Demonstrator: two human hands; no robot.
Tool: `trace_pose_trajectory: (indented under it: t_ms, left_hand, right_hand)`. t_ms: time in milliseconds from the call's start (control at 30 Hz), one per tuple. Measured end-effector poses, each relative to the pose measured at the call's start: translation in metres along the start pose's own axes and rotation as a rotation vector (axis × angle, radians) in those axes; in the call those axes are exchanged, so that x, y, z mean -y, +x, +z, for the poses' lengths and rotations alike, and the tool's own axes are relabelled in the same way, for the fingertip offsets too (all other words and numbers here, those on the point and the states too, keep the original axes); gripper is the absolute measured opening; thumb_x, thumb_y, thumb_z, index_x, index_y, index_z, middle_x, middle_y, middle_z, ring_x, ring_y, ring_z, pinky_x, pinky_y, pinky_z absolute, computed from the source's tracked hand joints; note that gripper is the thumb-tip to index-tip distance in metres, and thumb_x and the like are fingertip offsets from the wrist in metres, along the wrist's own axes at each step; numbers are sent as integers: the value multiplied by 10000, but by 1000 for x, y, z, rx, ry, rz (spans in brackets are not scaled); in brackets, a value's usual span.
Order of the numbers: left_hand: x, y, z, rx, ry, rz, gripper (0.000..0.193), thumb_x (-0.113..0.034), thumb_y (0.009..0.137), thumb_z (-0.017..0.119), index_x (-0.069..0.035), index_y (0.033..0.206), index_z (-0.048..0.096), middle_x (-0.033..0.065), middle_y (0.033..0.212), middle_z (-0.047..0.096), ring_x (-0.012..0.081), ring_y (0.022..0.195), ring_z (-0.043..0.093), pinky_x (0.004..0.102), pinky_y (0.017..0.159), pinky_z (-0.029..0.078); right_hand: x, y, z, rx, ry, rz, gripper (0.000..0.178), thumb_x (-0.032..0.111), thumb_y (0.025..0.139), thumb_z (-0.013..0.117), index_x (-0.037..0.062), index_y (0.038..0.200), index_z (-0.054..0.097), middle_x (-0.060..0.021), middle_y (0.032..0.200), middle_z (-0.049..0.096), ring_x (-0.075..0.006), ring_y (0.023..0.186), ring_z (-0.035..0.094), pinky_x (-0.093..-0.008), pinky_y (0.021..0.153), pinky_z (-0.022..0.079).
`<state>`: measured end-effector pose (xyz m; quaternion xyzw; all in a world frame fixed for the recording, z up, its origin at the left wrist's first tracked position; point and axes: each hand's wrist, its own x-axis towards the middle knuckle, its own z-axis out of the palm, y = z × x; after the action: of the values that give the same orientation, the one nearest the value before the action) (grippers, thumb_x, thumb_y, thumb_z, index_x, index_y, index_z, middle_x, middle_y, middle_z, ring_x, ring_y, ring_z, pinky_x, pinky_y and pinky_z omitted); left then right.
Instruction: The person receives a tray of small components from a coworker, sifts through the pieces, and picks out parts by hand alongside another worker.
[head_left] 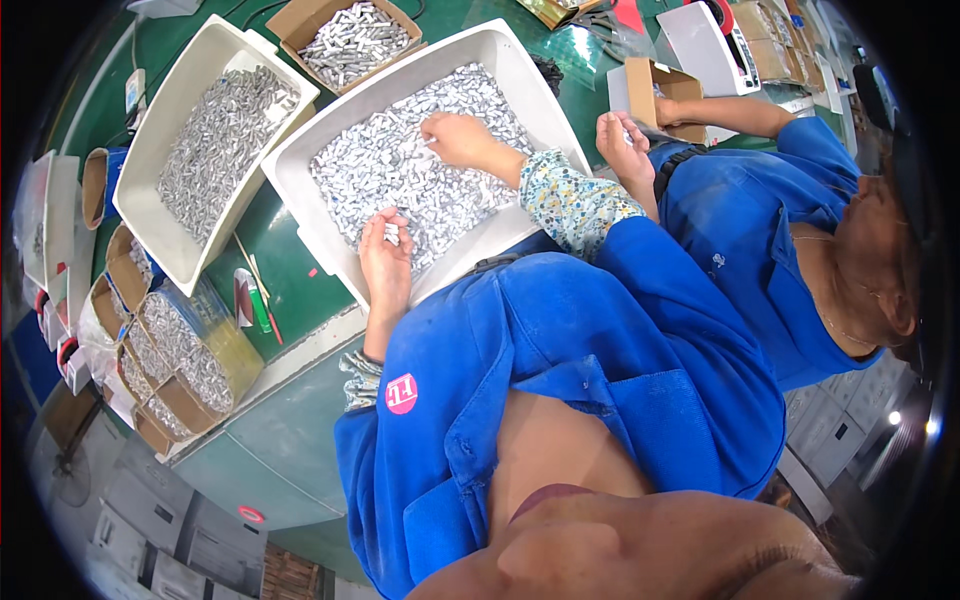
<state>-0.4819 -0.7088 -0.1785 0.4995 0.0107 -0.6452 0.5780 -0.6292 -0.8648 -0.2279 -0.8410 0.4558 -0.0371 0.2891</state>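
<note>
A big white plastic tray [540,85] in front of me holds a spread of small silvery metal cylinders [375,160]. My left hand [385,268] is over the tray's near left part, palm turned up. Its fingers curl around a few of these metal cylinders. Toward the middle of the tray, my right hand [465,142] reaches down with its fingertips bent together at the surface of the pile. Whatever lies between those fingertips is hidden. A patterned sleeve cover [580,205] wraps my right forearm.
Left of my tray stands a second white tray [138,180] of darker metal pieces. Cardboard boxes [190,400] of parts line the green table's left edge; another box [290,25] is behind. At right, a co-worker's hand [625,150] is near my tray, the other at a small carton [645,85].
</note>
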Motion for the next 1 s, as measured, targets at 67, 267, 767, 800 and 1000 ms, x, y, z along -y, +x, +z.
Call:
trace_pose_trajectory:
  t_ms: [67,267,767,800,1000]
  left_hand:
    - [0,-1,0,-4,-6,-2,170,-155,891,417,-23,953,505,46,785,522,95,655,467,194,585,401]
    - [0,0,-3,41,-27,-8,158,-148,887,426,-29,959,502,48,792,525,94,654,472,192,579,413]
    - [2,2,0,86,-12,-7,136,-92,881,419,-25,972,493,70,802,545,100,662,480,210,562,401]
    - [2,2,-1,92,-19,-6,137,-95,881,419,-22,970,492,71,802,544,103,665,481,212,563,400]
    - [0,9,-3,75,102,-19,143,-120,879,427,-30,967,496,65,750,550,131,590,489,236,528,403]
  right_hand:
    - [-9,-3,-2,-40,46,-17,147,142,719,546,89,847,594,-83,891,579,-268,825,575,-378,698,462]
    - [-16,-16,-16,-80,414,172,147,172,700,586,60,794,605,-120,724,611,-277,716,589,-362,656,460]
    - [0,-18,9,-27,276,130,129,147,748,537,86,848,589,-94,863,575,-271,795,564,-377,691,447]
    - [0,-19,9,-24,275,129,129,147,748,537,86,848,589,-94,863,575,-271,795,564,-377,691,447]
    - [18,-18,5,-51,-73,5,93,122,740,542,92,816,587,-90,768,552,-267,719,584,-361,632,470]
